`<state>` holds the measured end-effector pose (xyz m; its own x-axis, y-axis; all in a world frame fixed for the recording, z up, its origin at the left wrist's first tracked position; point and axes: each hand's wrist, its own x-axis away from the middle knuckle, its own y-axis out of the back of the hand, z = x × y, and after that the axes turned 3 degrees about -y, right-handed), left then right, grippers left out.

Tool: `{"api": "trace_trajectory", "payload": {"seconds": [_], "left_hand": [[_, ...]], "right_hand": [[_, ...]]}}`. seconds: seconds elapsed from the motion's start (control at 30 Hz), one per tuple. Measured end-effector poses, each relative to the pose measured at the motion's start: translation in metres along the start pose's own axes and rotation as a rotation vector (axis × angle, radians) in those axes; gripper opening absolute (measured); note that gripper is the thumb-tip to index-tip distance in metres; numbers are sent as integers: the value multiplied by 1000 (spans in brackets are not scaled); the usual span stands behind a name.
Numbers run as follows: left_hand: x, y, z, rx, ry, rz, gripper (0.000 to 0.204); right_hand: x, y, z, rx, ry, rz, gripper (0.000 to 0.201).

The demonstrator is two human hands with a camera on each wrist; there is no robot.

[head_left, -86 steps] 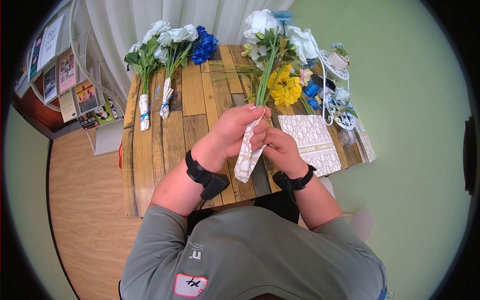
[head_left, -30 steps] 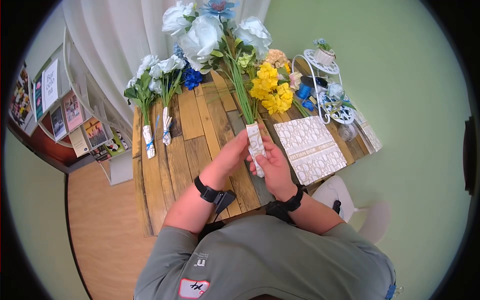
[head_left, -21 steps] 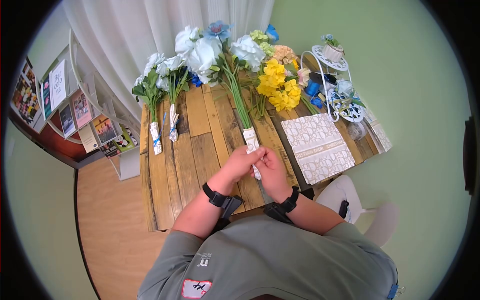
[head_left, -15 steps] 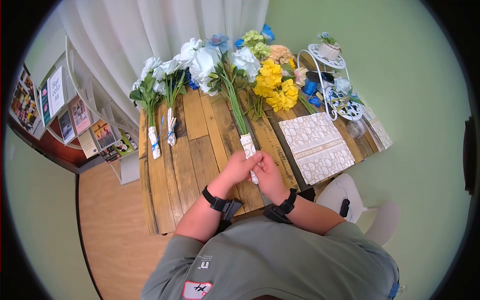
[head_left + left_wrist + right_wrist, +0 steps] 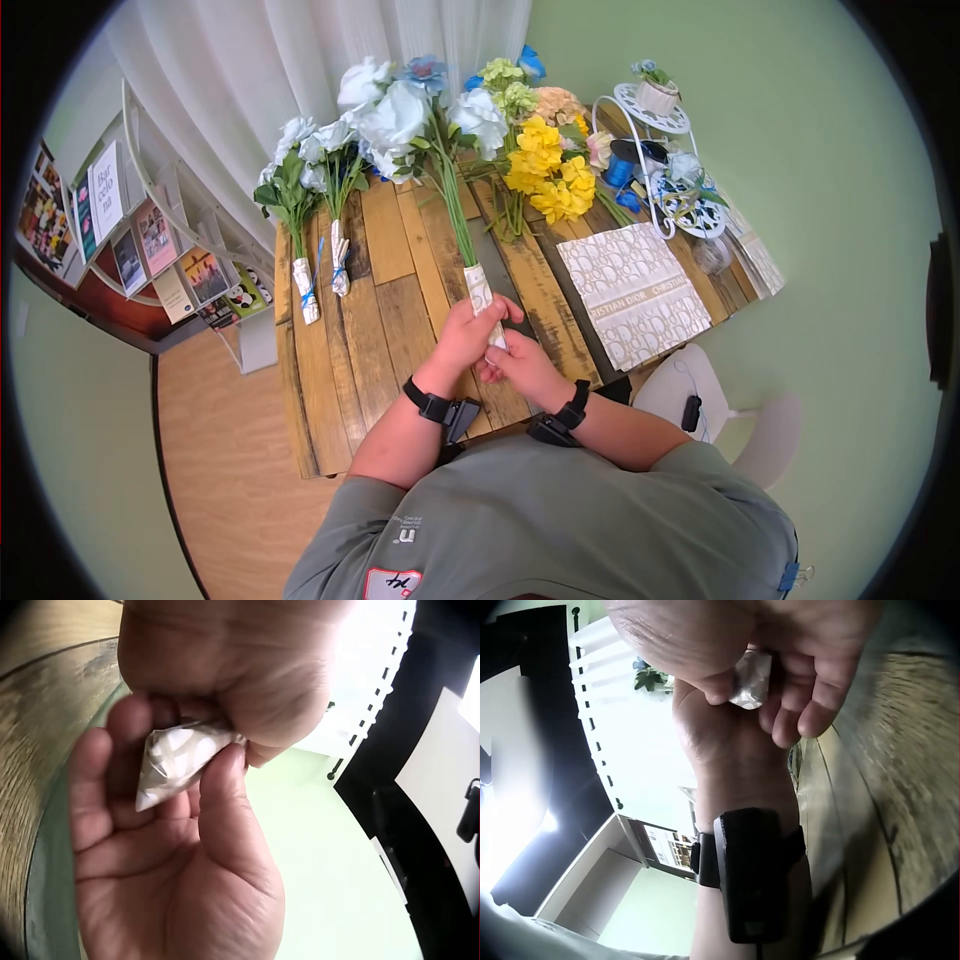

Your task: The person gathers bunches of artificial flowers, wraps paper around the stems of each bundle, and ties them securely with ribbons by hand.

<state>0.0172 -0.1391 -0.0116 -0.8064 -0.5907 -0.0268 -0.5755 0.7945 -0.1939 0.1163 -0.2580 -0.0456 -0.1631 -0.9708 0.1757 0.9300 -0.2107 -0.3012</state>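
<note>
Pale-blue rose bouquet (image 5: 447, 180) held over plank table (image 5: 385, 310); left hand (image 5: 468, 333) grasping patterned paper wrap (image 5: 477, 284) round stem ends, right hand (image 5: 522, 370) pinching its lower end; likely light but top-heavy, stems (image 5: 460, 225) springy, paper crease-prone, blooms (image 5: 395, 115) crushable; best hold: snug round wrap, away from blooms.

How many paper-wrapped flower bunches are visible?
3: two white-flower bunches leftmost on the wooden table; one white-and-blue bunch in the left hand and right hand.
</note>
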Motion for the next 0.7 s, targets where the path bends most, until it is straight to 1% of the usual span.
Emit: {"api": "trace_trajectory", "payload": {"seconds": [0.03,0.07,0.13,0.17,0.23,0.27,0.33,0.4,0.47,0.53,0.63,0.67,0.7], "left_hand": [[1,1,-2,47,104,14,30],[0,2,2,46,105,13,30],[-3,1,10,122,1,24,30],[-4,-1,13,123,4,38,30],[-4,-5,13,259,14,26,31],[-5,-6,16,263,22,50,31],[-9,-9,22,235,-69,34,33],[-9,-10,25,238,-32,32,33],[-13,-5,34,333,-64,59,35],[-14,-5,35,350,-41,67,36],[-17,-4,39,386,-88,-53,35],[-19,1,44,384,-87,-42,35],[-20,7,46,423,-65,-91,35]], "right_hand": [[-1,2,-2,52,-41,34,12],[-3,4,-3,50,-41,34,12],[-5,7,-2,135,-43,47,14],[-6,10,-5,133,-39,34,14],[-10,11,-10,148,6,13,14],[-10,13,-12,147,10,-11,14],[-11,15,-10,195,-80,42,19],[-12,15,-16,199,-49,14,18],[-11,15,-16,311,-35,31,16],[-8,13,-11,323,-5,16,14],[-6,13,-5,383,62,5,15],[-6,13,-6,381,67,-4,15],[-6,13,-6,390,68,-3,18]]}}
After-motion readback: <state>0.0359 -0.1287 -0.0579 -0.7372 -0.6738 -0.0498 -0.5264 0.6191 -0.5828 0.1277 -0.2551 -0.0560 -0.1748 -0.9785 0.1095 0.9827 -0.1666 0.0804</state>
